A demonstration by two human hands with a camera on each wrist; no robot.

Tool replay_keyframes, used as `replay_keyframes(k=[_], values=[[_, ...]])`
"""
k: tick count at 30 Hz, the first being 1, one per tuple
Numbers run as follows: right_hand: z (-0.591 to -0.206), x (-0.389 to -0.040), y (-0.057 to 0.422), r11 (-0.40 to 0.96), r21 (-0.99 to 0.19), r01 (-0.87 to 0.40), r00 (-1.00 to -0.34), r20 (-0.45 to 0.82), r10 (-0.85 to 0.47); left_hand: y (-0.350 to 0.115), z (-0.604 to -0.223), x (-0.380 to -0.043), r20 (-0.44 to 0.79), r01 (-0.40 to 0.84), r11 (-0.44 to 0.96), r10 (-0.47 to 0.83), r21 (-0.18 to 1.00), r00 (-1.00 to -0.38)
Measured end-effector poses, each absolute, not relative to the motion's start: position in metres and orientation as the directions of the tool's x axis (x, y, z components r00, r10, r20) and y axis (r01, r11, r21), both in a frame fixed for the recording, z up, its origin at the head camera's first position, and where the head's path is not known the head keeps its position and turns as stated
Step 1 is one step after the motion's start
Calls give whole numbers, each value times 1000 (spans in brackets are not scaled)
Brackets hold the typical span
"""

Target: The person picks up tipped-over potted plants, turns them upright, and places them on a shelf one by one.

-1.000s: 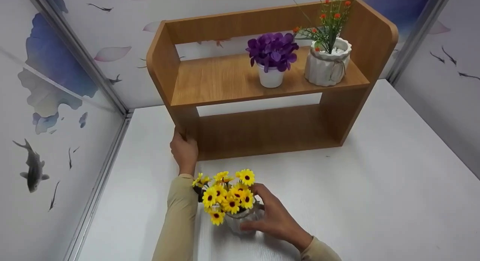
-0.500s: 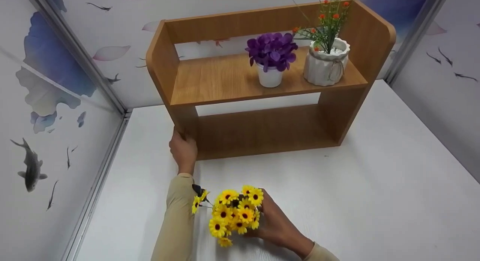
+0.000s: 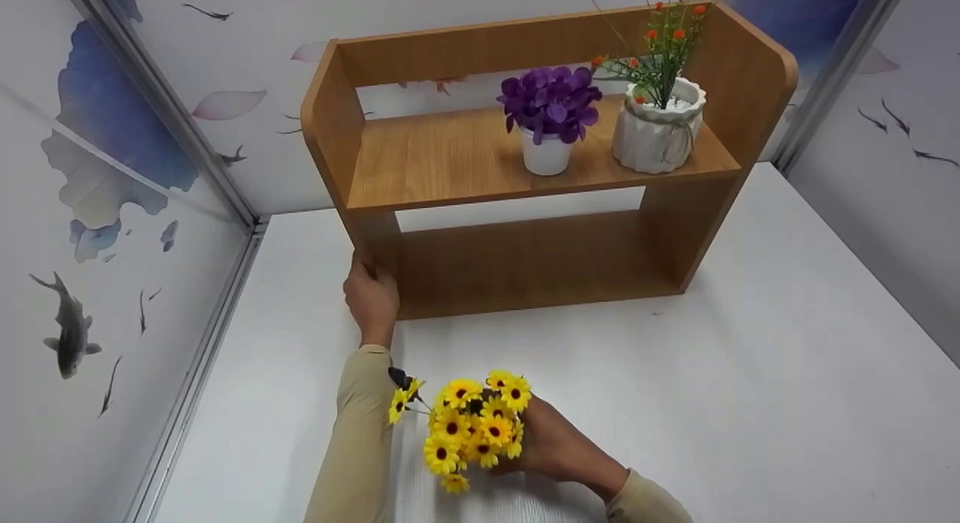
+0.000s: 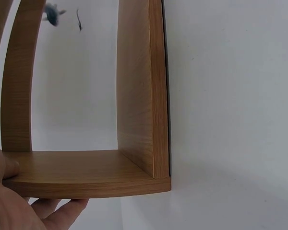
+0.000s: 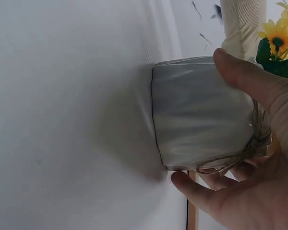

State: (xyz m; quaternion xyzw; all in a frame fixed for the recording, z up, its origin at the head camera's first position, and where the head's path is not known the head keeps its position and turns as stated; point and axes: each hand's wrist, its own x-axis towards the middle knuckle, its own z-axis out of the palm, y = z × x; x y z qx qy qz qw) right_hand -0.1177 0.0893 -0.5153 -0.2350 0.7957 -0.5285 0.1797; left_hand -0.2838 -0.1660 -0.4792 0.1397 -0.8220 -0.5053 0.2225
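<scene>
My left hand (image 3: 373, 302) grips the left side panel of a two-tier wooden shelf (image 3: 525, 264), low down near its front edge. In the left wrist view, the thumb lies on the panel's inner face and the fingers are on its outer side. My right hand (image 3: 559, 444) holds a white flowerpot (image 5: 201, 112) with twine around its rim, thumb on one side and fingers on the other. Yellow daisy-like flowers (image 3: 480, 425) grow from it and hide the pot in the head view. The pot's base is close to the white tabletop in the right wrist view.
On the upper tier stand a small white pot (image 3: 546, 154) of purple flowers (image 3: 551, 106) and, to its right, a larger white pot (image 3: 656, 144) with orange-flowered greenery. White table (image 3: 787, 373) surrounds the shelf's front and sides. Printed wall panels (image 3: 127, 283) enclose the table.
The yellow flowers have moved toward me and tipped to face the head camera, as my right hand closed around their pot. My left hand keeps its place on the shelf.
</scene>
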Motion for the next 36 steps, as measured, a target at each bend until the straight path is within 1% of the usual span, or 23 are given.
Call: replay_keyframes(k=[7,15,21,28,36], values=[[-515,-119,89,331,-921,-206,-834,-12,-552,-165,-480,-283,238,7,456,-450,890,-861],[-509,-121,89,358,-926,-123,-872,-71,-484,-166,-480,-283,233,-8,470,-452,883,-861],[-494,-125,93,363,-919,-157,-877,-39,-479,-165,-480,-284,216,-27,465,-460,885,-861],[-478,-129,98,368,-909,-197,-874,-7,-485,-165,-481,-284,236,-15,473,-466,881,-853],[-459,-132,102,358,-908,-218,-881,25,-473,-165,-480,-285,231,-17,474,-459,880,-858]])
